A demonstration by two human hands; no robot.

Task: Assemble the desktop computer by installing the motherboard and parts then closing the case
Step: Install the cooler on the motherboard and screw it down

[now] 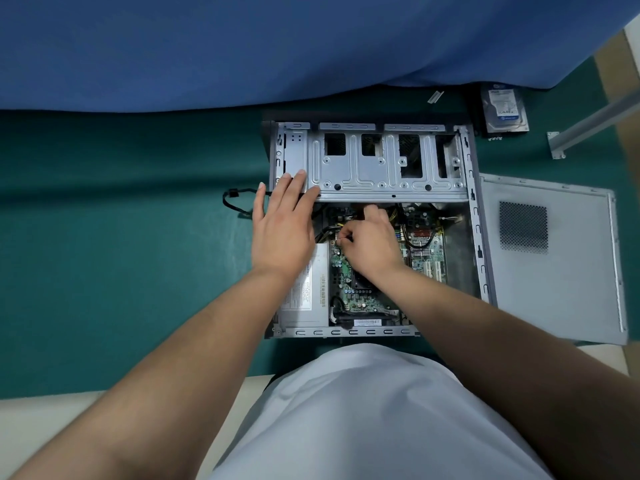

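Leftmost, a black cable point(232, 202) loops out onto the green mat point(121, 237) just beside the open computer case point(476, 237). The left hand point(282, 230) lies flat with straight, spread fingers, its fingertips resting on the near edge of the grey metal drive cage point(381, 168) at the case's far end; it holds nothing. Below that hand a silver power supply point(308, 292) sits along the case's left wall. Next to it the green motherboard point(349, 292) lies in the case floor, partly hidden by the right forearm that crosses over it. The right hand point(370, 240) is curled down among yellow and black wires point(394, 216) just below the cage, thumb and forefinger pinched together on something small and pale; what it is cannot be told. Further right, the detached grey side panel point(554, 271) with its mesh vent lies flat on the mat, touching the case. Beyond it, near the blue cloth point(277, 46), rests a hard drive point(505, 110).
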